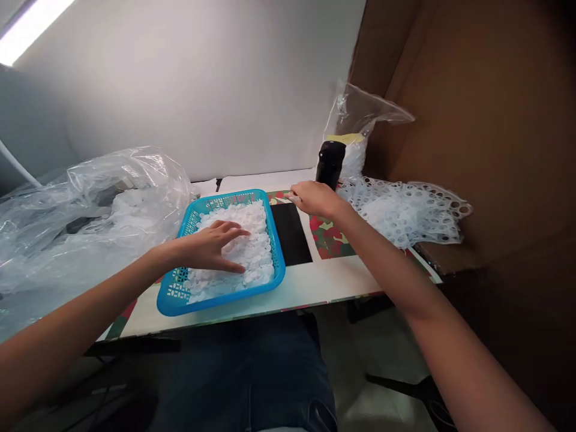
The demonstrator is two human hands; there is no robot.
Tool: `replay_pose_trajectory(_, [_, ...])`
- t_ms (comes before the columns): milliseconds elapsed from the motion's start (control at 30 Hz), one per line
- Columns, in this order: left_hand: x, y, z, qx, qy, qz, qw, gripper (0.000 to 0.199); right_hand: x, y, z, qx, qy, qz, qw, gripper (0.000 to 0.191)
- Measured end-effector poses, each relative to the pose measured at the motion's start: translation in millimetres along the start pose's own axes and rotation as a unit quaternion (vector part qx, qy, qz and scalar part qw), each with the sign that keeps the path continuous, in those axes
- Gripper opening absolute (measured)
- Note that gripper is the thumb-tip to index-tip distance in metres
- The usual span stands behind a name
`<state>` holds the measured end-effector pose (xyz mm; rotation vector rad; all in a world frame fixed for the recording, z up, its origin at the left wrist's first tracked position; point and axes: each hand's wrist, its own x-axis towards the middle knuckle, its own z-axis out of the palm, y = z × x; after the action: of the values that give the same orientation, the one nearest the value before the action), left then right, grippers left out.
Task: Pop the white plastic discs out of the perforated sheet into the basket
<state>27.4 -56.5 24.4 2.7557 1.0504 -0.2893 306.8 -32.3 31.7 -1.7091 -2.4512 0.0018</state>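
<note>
My left hand reaches over a blue plastic basket with its fingers spread. Its fingertips are at the surface of many small white round pieces that fill most of the basket. To the right, my right hand is held above the table with its fingers closed together. A small pale bit shows at its fingertips, too small to name. Just behind that hand stands a black, roughly cylindrical object; whether the two touch I cannot tell. Below the hand lies a flat black rectangle.
A large clear plastic bag with white contents spreads along the left. White perforated netting-like strips are heaped at the right, before a clear bag. Cardboard walls the right side. The table's front edge runs close to my legs.
</note>
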Motion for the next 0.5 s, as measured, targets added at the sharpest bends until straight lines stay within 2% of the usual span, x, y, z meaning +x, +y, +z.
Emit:
replay_pose_trajectory(67, [4.2, 7.0, 2.6, 0.018, 0.018, -0.003, 1.000, 0.071, -5.0, 2.6, 12.5, -0.024, 0.000, 0.036, 0.999, 0.027])
replay_pose_trajectory(200, [9.7, 17.3, 11.2, 0.037, 0.050, -0.011, 0.998, 0.050, -15.2, 2.0, 34.0, -0.053, 0.023, 0.084, 0.995, 0.029])
replay_pose_trajectory(333, [11.0, 17.4, 17.9, 0.026, 0.053, 0.009, 0.998, 0.030, -21.6, 2.2, 52.6, -0.053, 0.049, 0.079, 0.994, 0.030])
replay_pose_trajectory(500, [11.6, 11.8, 19.6, 0.012, 0.074, 0.013, 0.997, 0.024, -22.0, 10.4, 65.1, -0.019, 0.054, 0.060, 0.997, 0.030])
